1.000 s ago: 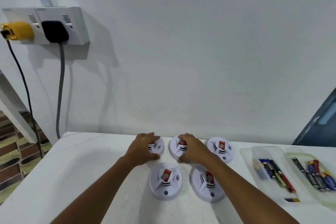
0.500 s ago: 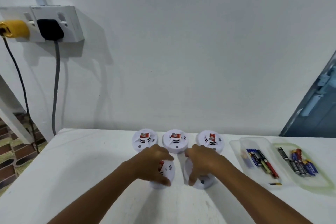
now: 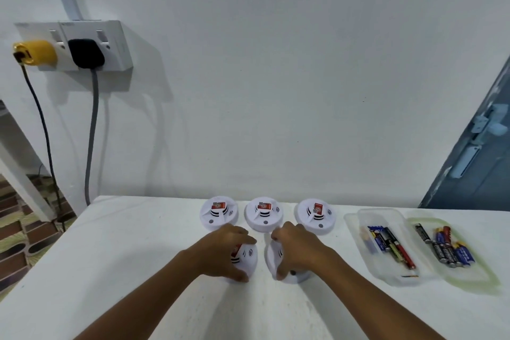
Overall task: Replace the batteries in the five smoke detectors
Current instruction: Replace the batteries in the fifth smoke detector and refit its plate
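Several round white smoke detectors with red labels lie on the white table [image 3: 124,257]. The back row holds the left detector [image 3: 218,214], the middle detector [image 3: 263,214] and the right detector [image 3: 316,215]. My left hand [image 3: 223,252] grips the front left detector [image 3: 248,257], fingers curled over its rim. My right hand [image 3: 298,252] grips the front right detector [image 3: 276,255] the same way. Both front detectors are largely hidden under my hands.
At the right, a clear tray [image 3: 386,246] holds several batteries [image 3: 392,246], and a greenish tray [image 3: 474,270] next to it holds more batteries [image 3: 447,248]. A wall socket [image 3: 74,47] with a yellow and a black plug hangs at the upper left, cables dropping down. A blue door [image 3: 480,163] stands at the right.
Both hands drew back from the back-row detectors to the two front detectors and now grip them. The camera tilted up slightly.
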{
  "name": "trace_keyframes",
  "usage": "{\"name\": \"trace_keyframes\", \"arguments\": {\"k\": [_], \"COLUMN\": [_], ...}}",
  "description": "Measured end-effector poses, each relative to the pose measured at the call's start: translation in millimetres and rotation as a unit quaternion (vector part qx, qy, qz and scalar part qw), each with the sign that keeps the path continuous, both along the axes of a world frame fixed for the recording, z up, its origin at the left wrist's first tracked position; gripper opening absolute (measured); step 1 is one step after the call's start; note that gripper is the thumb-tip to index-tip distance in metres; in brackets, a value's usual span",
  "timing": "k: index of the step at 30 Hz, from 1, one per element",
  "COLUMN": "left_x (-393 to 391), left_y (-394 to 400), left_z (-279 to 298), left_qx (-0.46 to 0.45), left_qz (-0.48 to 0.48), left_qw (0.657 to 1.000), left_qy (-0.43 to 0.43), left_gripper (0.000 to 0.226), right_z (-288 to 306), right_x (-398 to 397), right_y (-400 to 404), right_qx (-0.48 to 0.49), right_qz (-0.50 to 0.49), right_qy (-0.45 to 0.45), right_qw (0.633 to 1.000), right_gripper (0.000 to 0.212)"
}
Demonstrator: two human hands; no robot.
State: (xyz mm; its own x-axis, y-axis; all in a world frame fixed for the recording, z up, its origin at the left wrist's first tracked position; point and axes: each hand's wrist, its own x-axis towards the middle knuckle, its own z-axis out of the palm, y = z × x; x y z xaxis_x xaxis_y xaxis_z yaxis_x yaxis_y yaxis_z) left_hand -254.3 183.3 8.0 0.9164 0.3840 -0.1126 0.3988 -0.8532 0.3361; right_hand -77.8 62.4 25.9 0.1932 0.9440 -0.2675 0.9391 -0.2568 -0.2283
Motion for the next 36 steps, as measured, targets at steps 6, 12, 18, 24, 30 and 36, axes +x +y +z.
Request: {"name": "trace_keyframes", "arguments": {"k": [6,12,18,24,30,36], "left_x": [7.5,82.1,192.8,231.0,226.6,210.2], "left_y": [-1.8,-5.9,-35.9,-55.6,-69.9,-134.2], "left_z": [2.3,5.4,-10.1,-32.4,7.6,47.6], "left_qx": [-0.007,-0.027,0.038,0.097,-0.204,-0.672], "left_qz": [0.019,0.038,0.077,0.187,0.302,0.251], "left_qw": [0.998,0.980,0.996,0.977,0.912,0.599], "left_qy": [-0.056,-0.193,-0.024,0.025,-0.189,-0.356], "left_gripper": [0.081,0.055,0.069,0.061,0.081,0.056], "right_z": [1.2,6.2,7.8,4.9,14.8,30.7], "right_x": [5.8,48.5,95.0,128.3,147.7,145.9], "right_y": [-5.1,-33.2,-73.1,-105.1,-121.9,-130.2], "right_qx": [0.044,0.258,0.366,0.366,0.379,0.383], "right_qz": [-0.019,-0.194,-0.249,-0.222,-0.191,-0.140], "right_qy": [0.020,0.187,0.239,0.316,0.361,0.375], "right_qw": [0.999,0.928,0.864,0.847,0.831,0.832], "right_gripper": [0.079,0.043,0.027,0.023,0.022,0.030]}}
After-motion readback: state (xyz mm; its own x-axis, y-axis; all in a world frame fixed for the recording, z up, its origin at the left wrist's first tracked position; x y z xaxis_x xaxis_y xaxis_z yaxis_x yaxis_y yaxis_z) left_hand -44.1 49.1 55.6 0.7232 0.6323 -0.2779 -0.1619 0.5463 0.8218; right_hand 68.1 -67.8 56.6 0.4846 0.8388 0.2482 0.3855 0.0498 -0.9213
